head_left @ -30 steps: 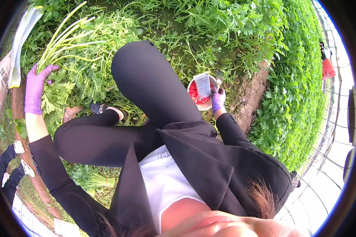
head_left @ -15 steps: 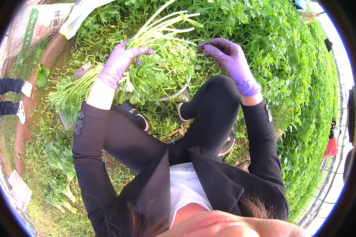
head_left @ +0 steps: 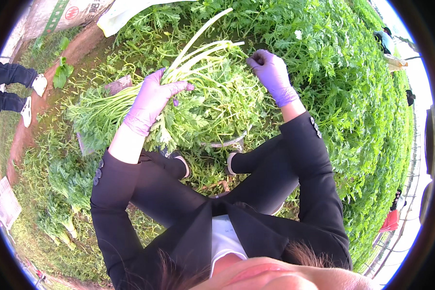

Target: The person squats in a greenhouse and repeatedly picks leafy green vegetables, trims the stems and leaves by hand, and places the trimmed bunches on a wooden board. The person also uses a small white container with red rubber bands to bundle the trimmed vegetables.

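Observation:
My left hand (head_left: 150, 99), in a thin purple glove, is wrapped round a bunch of leafy greens (head_left: 179, 67). Pale stems fan out up and to the right from its grip, and the leaves hang below. One stem reaches well beyond the others. To the right of the stem ends is my gloved right hand (head_left: 271, 76), its fingers curled closed; whatever may be in them is hidden. Below both hands, loose trimmed greens (head_left: 232, 96) are heaped in a round container, of which only the pale rim (head_left: 222, 143) shows.
A pile of long-stemmed greens (head_left: 99, 113) lies left of my left forearm. Farther down are tied-looking bunches (head_left: 60, 222). Dense growing plants (head_left: 348, 121) fill the right side. A printed sack (head_left: 58, 19) and a white sheet (head_left: 125, 14) lie upper left, near another person's shoes (head_left: 39, 86).
The view has shifted, so much of the scene sits lower. My right fingers have curled in more tightly. The stems in my left hand are spread differently, with one standing out longer.

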